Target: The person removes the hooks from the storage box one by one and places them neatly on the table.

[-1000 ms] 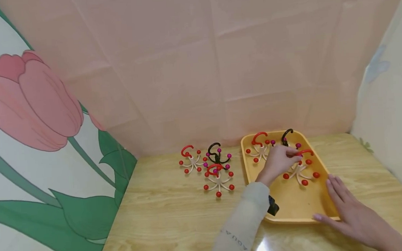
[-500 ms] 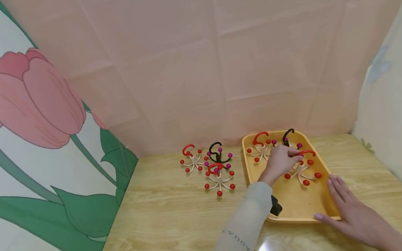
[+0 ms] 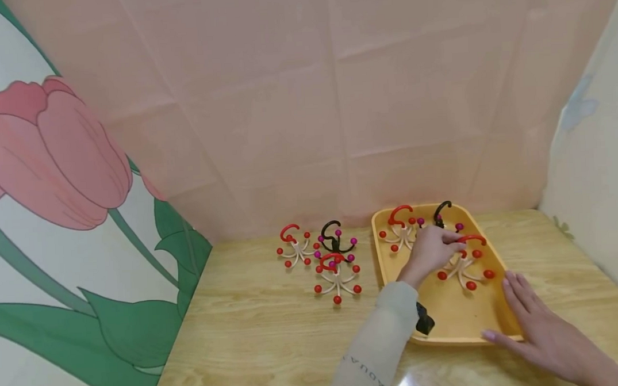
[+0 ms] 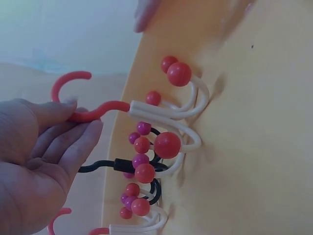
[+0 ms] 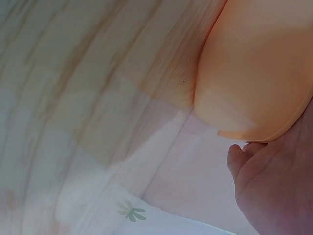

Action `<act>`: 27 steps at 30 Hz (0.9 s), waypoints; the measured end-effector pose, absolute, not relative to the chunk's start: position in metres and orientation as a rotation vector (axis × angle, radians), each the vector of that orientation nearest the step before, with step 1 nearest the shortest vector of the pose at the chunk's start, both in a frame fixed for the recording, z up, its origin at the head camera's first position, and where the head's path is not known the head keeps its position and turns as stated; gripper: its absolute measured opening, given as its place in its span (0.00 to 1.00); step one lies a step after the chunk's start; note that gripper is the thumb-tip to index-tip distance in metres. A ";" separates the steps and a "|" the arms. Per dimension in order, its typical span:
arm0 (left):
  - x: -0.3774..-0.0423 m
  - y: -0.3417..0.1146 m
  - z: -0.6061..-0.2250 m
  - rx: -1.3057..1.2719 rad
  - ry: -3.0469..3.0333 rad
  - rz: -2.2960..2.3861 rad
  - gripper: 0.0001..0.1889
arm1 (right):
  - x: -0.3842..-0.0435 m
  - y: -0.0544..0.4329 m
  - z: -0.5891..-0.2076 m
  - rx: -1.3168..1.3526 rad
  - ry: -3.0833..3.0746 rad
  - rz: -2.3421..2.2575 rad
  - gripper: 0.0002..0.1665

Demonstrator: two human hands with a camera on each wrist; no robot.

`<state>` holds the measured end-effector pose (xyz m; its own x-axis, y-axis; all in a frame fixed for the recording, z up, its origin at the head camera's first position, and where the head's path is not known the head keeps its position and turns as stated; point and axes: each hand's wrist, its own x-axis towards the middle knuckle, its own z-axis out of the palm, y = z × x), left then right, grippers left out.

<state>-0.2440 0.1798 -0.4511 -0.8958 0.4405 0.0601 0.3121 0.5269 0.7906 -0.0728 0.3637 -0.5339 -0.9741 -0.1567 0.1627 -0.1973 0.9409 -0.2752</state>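
My left hand (image 3: 429, 250) pinches the red hook of a white multi-arm hanging hook with red ball tips (image 3: 462, 266). This hanging hook stands upright in the right part of the yellow tray (image 3: 457, 341). In the left wrist view, thumb and fingers hold the curved red hook (image 4: 113, 105) above its white arms. Behind it in the tray stand another red-and-white hanging hook (image 3: 404, 230) and a black one with purple balls (image 3: 438, 216), partly hidden by my hand. My right hand (image 3: 550, 329) rests with straight fingers against the tray's right side, its thumb over the near rim.
Left of the tray, on the wooden table (image 3: 263, 327), stand a red-and-white hanging hook (image 3: 297, 248), a black one (image 3: 335, 245) and another red-and-white one (image 3: 336, 278) in front. A pink backdrop (image 3: 265, 131) rises behind; a tulip-printed panel (image 3: 69, 157) bounds the left side.
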 end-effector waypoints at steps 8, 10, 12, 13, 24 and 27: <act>-0.243 0.178 -0.448 0.621 2.589 1.334 0.10 | -0.072 0.366 -0.538 0.269 -2.951 0.455 0.68; -0.243 0.177 -0.445 0.623 2.584 1.349 0.10 | -0.073 0.366 -0.539 0.264 -2.960 0.448 0.67; -0.243 0.175 -0.441 0.635 2.579 1.369 0.11 | -0.073 0.367 -0.539 0.267 -2.955 0.450 0.67; -0.243 0.174 -0.439 0.646 2.581 1.374 0.11 | -0.073 0.367 -0.540 0.269 -2.953 0.447 0.67; -0.245 0.152 -0.409 0.730 2.588 1.415 0.12 | -0.073 0.367 -0.538 0.331 -2.865 0.402 0.67; -0.246 0.140 -0.396 0.762 2.579 1.433 0.13 | -0.073 0.367 -0.538 0.332 -2.860 0.398 0.68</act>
<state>-0.2456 0.1401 -0.3961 -0.8707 0.4669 0.1549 0.3782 0.4339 0.8177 -0.0730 0.3666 -0.5382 -0.9469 -0.1899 0.2596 -0.2535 0.9373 -0.2390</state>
